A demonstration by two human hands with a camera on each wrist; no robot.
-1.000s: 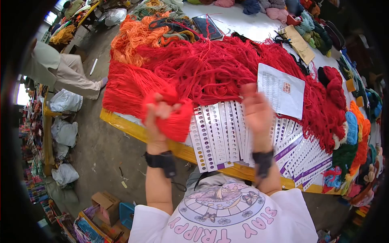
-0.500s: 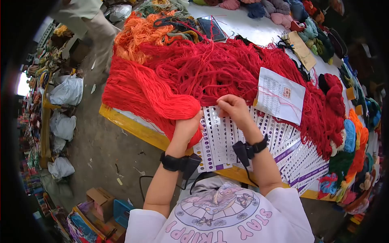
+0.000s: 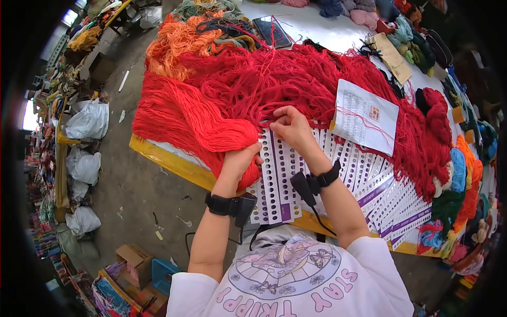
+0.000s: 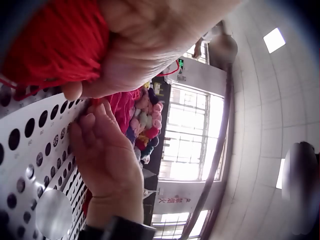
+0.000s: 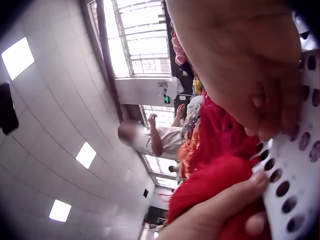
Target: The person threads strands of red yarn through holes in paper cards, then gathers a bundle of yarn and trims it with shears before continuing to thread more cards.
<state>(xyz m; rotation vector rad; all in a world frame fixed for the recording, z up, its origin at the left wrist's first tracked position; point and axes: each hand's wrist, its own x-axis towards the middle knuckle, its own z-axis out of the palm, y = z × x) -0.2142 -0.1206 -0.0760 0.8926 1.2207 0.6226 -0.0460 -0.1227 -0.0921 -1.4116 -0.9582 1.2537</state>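
Observation:
My left hand (image 3: 240, 161) grips the folded end of a bright red yarn skein (image 3: 224, 132), fingers curled round the strands at the table's front. Its thumb lies along the skein in the right wrist view. Just right of it, white hole-punched shade cards (image 3: 272, 174) with purple ends lie fanned out. My right hand (image 3: 296, 129) is over the upper part of these cards, fingers bent, fingertips right at the card surface in the right wrist view (image 5: 270, 110). I cannot tell whether it pinches a card. A deeper red yarn heap (image 3: 264, 84) lies just beyond both hands.
A printed paper sheet (image 3: 367, 116) lies on the red yarn at right. Orange yarn (image 3: 182, 45) and a dark phone (image 3: 272, 31) are farther back. Many coloured skeins (image 3: 459, 164) line the table's right side. A yellow edge (image 3: 169, 161) borders the table. Another person stands across the room (image 5: 165, 137).
The left hand brought the red skein down from a raised position and holds its end beside the cards. The right hand came in to the cards and shifted slightly left and away; the front cards have spread.

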